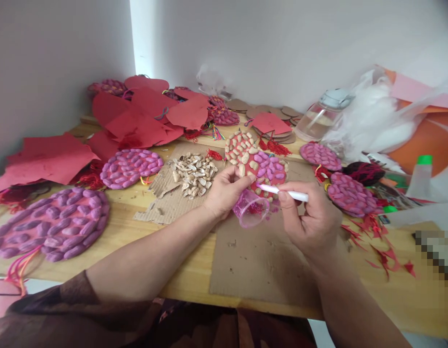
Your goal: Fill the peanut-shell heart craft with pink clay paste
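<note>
My right hand (310,217) is closed around a white-handled brush (294,195) with a purple tip. That tip meets the lower edge of a red disc covered with peanut shells (270,165), some painted purple and some plain tan. My left hand (225,192) is closed at the disc's near left side, on a small clear plastic cup (252,212) stained purple inside. The cup tilts with its mouth toward me; the fingers behind it are hidden. Just beyond lies another disc of unpainted peanut shells (241,145). Both hands are over a cardboard sheet (260,261).
Loose shells (195,174) lie heaped on cardboard at left. Finished purple discs (53,222) sit on both sides. Red paper (151,108) is piled at the back left. A clear bottle (323,113), plastic bags (376,116) and red scraps (386,258) are at right.
</note>
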A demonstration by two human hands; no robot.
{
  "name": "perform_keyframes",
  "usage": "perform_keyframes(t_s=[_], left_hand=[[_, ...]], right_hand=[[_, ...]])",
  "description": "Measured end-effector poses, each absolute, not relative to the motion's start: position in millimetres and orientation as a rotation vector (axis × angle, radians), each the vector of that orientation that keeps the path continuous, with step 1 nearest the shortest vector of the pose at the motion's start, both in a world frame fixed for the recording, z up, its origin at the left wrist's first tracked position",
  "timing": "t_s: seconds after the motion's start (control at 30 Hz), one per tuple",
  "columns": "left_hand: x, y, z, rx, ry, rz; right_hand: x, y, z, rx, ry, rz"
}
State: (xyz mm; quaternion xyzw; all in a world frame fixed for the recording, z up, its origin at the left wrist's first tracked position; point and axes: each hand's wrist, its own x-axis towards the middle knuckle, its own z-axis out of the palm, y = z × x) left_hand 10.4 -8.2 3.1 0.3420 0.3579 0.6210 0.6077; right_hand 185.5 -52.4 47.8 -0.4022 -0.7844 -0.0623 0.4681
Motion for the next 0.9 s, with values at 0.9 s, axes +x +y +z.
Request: perform_keyframes(t_s=[0.9], left_hand=[[10.9,-11.8,2.3,0.889,0.857,1.392]], right_hand=[[185.5,-53.2,53.4,-1.056,-1.847,-0.192]])
